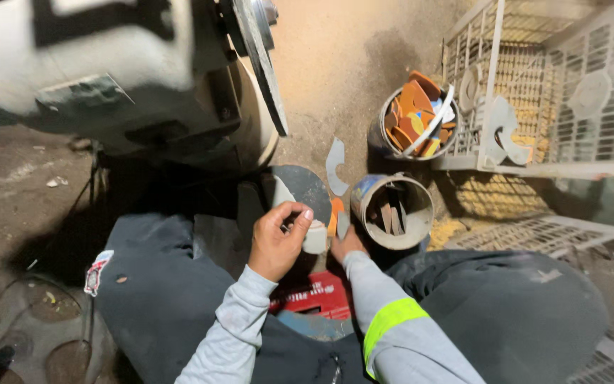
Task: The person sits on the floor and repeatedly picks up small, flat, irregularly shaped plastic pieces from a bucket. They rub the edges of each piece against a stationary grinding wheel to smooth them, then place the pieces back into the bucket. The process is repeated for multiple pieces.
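Two hands at work, centre of the frame, just below a grinding machine.

Left hand [276, 238]: closed in a pinch; thumb and fingertips grip a small pale cylindrical piece [315, 237] at centre frame, held just in front of a dark round disc [300, 188] standing on edge.

Right hand [347, 245]: mostly hidden behind the left hand and the pale piece; seems to hold a thin orange-and-grey shard [336, 213], but whether the fingers are closed cannot be told. Sleeve carries a yellow-green reflective band [391, 318].

Nearby stock:
- Open metal can [394, 211], right of centre, lying tilted with its mouth up, holding dark flat strips.
- Second can [415, 117], upper right of centre, packed with orange and brown curved shards.
- Grey crescent offcut [335, 167] on the dusty ground between disc and cans.
- White wire crates [556, 85], upper right, with grey cut-out pieces leaning against them.
- Red plastic crate [318, 295], lower centre, between the knees.
- Machine body and large wheel [261, 64], upper left, blurred.

Handling note: the work seems best done with the pale piece pinched firmly near its end, fingertips kept off the disc's rim, wrist braced on the knee, and the shard brought in squarely so that it does not slip.
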